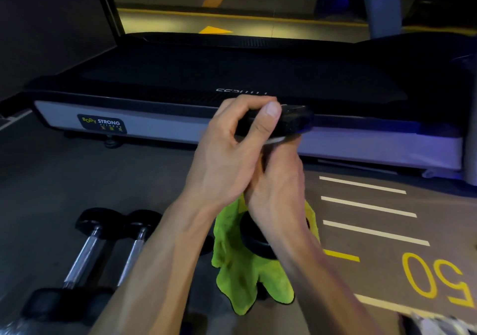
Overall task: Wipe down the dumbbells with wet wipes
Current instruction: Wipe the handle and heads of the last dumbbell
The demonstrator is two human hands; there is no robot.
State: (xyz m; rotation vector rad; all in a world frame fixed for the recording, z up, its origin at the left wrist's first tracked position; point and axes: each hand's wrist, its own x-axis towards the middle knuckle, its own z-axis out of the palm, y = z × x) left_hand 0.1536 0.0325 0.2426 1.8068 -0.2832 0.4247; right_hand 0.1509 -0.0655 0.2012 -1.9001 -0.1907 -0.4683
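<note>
A black dumbbell (296, 120) stands upright in front of me, its top head level with the treadmill's edge and its lower head (255, 241) near the floor. My left hand (232, 154) grips the top head, thumb on its rim. My right hand (278, 187) is wrapped round the handle, which is hidden under it. A lime-green cloth (245, 283) hangs down from under my right hand, around the lower head. Two more dumbbells (85, 252) (134, 249) with chrome handles lie on the floor at lower left.
A black and grey treadmill (154, 128) runs across the view just behind the held dumbbell. The floor at right carries white stripes (366, 205) and a yellow "50" (436, 280). Something pale shows at the bottom right corner (438, 325).
</note>
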